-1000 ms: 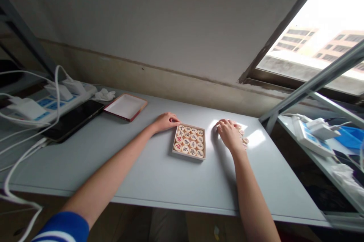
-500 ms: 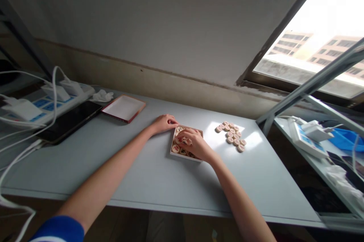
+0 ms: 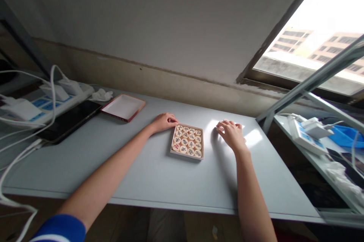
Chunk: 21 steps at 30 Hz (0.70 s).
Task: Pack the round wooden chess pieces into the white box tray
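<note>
A shallow open box (image 3: pixel 187 156) on the desk holds rows of round wooden Chinese chess pieces (image 3: pixel 191 145), mostly black-marked, with a red-marked one in the near left corner. At the box's far left corner, my left hand (image 3: pixel 164 122) pinches the rim with its thumb and fingertips. To the right of the box, my right hand (image 3: pixel 232 134) is over the loose pieces, fingers curled round some pale, red-marked pieces (image 3: pixel 220 124) at the fingertips. It hides most of the loose group, and whether those pieces touch the desk is unclear.
The upturned box lid (image 3: pixel 124 107) lies at the back left. A dark phone (image 3: pixel 74 120), a power strip (image 3: pixel 52 101) with white chargers and cables, and crumpled tissue (image 3: pixel 102 95) are farther left. A metal frame bar (image 3: pixel 307 80) rises at the desk's right edge.
My right hand has moved right, from above the box to the loose pieces. Red-marked pieces under it earlier no longer show in the box. My left hand stays at the corner.
</note>
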Motion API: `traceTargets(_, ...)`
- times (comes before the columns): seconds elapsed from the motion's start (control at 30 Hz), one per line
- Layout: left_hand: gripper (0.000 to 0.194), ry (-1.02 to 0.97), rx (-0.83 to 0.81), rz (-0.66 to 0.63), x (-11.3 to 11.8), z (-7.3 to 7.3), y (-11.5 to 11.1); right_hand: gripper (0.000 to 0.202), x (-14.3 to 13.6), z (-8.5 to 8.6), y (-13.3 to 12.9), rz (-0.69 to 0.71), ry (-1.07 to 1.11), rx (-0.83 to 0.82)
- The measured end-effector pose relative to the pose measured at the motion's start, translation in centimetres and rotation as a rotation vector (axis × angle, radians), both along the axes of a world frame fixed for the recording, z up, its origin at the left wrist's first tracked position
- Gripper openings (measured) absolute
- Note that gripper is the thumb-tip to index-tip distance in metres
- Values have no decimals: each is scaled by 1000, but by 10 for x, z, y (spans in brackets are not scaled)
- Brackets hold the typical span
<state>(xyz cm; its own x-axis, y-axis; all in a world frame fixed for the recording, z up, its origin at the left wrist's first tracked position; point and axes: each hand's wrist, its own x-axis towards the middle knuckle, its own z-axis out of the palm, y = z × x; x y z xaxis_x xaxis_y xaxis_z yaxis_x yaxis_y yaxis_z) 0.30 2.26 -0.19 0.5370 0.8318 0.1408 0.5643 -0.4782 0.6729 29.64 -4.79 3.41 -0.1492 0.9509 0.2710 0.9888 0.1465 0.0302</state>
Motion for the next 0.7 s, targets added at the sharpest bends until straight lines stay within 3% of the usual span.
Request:
traceTargets(0.13, 26, 7, -1, -1, 0, 0, 0, 19, -13, 11, -2, 115, 166, -2)
traceTargets(0.27, 27, -4, 5, -6, 0, 0, 0, 23, -63, 22, -13, 534, 470, -235)
traceTargets(0.37, 27, -16, 8, -9, 0, 0, -1, 23, -102, 18, -24, 766, 495, -410)
traceTargets(0.5, 26, -13, 6, -6, 0, 1, -1, 13, -121, 6, -28, 787, 537, -440)
traceTargets(0.7, 27, -12, 11, -18, 1, 0, 0, 14, -104, 4, -21, 710, 642, -476)
